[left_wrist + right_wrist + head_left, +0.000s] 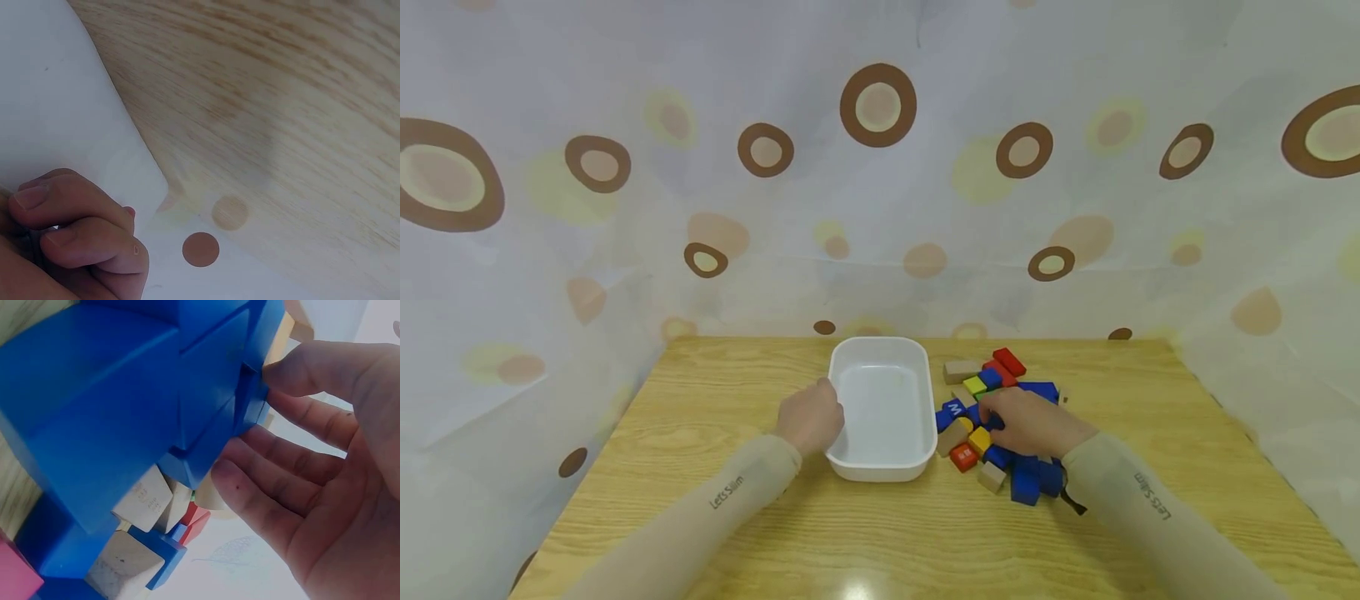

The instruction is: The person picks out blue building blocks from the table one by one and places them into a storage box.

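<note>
A white rectangular tray [880,471] stands on the wooden table. My left hand [811,417] is at its left rim with the fingers curled; in the left wrist view the curled fingers [81,219] lie in front of the tray's white wall, and nothing shows in their grasp. My right hand [1033,421] reaches from the right into a pile of toy blocks. Seen in the right wrist view, its fingers [256,500] are loosely extended beside several blue blocks [206,369], the tips close to or touching them. Whether anything lies between thumb and forefinger is unclear.
Mixed wooden blocks lie right of the tray: red blocks [1009,362] at the back, a natural-wood block [961,371], a yellow block [980,440], a red block [964,457] and a large blue block [1026,483] nearer me. A patterned sheet [880,208] hangs behind the table.
</note>
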Available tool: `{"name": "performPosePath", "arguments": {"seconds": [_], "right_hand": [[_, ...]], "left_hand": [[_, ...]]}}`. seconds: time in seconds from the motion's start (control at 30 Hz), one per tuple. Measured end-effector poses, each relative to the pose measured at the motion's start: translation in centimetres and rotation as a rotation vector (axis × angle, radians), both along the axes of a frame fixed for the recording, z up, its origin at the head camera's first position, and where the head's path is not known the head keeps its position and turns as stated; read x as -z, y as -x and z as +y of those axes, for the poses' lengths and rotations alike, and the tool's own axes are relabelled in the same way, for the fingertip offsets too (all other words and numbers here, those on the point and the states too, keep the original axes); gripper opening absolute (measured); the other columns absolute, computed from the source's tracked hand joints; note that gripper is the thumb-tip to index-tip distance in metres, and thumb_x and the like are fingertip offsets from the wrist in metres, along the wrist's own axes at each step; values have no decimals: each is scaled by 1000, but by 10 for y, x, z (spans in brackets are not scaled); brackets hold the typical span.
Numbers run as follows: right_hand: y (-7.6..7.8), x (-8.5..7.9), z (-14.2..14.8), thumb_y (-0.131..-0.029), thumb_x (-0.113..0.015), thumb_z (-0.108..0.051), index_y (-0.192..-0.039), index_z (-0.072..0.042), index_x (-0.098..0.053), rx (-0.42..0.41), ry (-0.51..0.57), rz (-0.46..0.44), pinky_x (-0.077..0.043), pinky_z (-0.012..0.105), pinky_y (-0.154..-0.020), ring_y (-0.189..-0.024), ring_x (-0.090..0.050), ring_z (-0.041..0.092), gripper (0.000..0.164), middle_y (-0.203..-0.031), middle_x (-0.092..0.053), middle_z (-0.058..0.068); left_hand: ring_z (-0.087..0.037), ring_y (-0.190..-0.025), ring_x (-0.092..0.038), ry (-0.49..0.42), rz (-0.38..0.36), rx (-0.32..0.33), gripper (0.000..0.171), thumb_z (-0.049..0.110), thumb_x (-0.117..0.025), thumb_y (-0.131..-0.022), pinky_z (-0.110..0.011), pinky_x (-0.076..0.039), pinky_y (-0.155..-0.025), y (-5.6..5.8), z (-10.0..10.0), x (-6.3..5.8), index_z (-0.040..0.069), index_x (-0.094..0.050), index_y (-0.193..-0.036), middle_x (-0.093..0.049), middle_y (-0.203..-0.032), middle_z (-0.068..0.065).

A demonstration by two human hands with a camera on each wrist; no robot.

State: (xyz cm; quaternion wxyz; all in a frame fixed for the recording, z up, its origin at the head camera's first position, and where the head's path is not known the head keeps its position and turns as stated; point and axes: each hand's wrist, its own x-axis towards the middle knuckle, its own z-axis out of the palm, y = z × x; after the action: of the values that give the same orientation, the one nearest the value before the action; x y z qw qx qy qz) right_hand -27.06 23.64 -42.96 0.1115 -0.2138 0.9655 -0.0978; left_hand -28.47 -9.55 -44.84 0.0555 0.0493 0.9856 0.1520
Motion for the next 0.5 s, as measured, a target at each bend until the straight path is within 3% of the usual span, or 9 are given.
{"name": "performPosePath", "arguments": {"seconds": [0.37,0.5], "right_hand": [[-3,-4,5,-89,-73,-15,-114,-14,-75,-10,7,-40,-54,46,-94,-105,-63,20,25,-118,-70,4],[-1,-4,4,-90,-73,-15,-114,-13,-74,-11,-7,-54,-55,45,-93,-102,-63,19,24,-118,-70,5]], "left_hand": [[-20,-68,-60,5,-3,-7,45,22,-52,-101,-33,-53,-61,-1,1,-1,-10,-51,-133,-62,-82,-10],[-20,-67,-60,9,-1,-9,45,23,-52,-101,-32,-52,-60,-1,1,-1,-10,-51,-131,-61,-80,-9]]}}
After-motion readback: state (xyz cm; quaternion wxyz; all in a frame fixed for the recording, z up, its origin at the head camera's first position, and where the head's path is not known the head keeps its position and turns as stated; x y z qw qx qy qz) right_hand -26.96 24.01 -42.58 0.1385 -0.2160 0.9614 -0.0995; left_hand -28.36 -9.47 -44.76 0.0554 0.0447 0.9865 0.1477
